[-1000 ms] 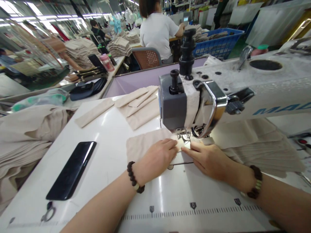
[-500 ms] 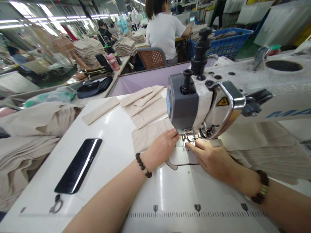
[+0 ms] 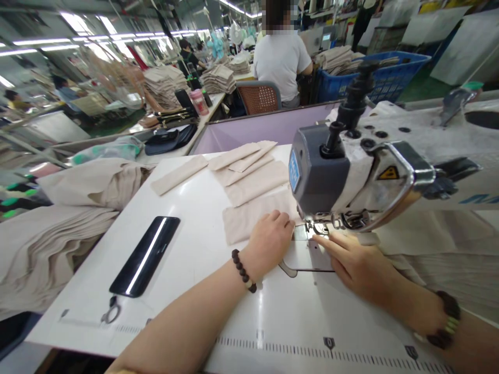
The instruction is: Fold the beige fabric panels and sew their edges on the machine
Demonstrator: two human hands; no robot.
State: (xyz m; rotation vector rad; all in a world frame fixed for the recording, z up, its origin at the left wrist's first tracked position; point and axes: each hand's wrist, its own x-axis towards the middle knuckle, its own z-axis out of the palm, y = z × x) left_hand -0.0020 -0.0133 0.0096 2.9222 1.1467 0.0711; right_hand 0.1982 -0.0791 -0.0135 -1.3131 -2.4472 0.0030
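Observation:
My left hand (image 3: 270, 240) lies with curled fingers pressed down on a beige fabric piece (image 3: 245, 221), just left of the presser foot. My right hand (image 3: 356, 265) rests flat on the bed, index finger stretched toward the needle area under the sewing machine head (image 3: 343, 176). The fabric's right end runs under the foot and is hidden by the machine. Both wrists wear dark bead bracelets.
Cut beige strips (image 3: 241, 166) lie behind the fabric. A black phone (image 3: 145, 255) and small snips (image 3: 110, 310) sit at the left. Folded beige stacks (image 3: 50, 244) hang at the left edge, more (image 3: 448, 244) right of the machine. A person (image 3: 281, 57) sits beyond the purple divider.
The fabric has fed away from me under the presser foot, and both hands followed it forward. The view has shifted left, so the machine sits further right in the picture.

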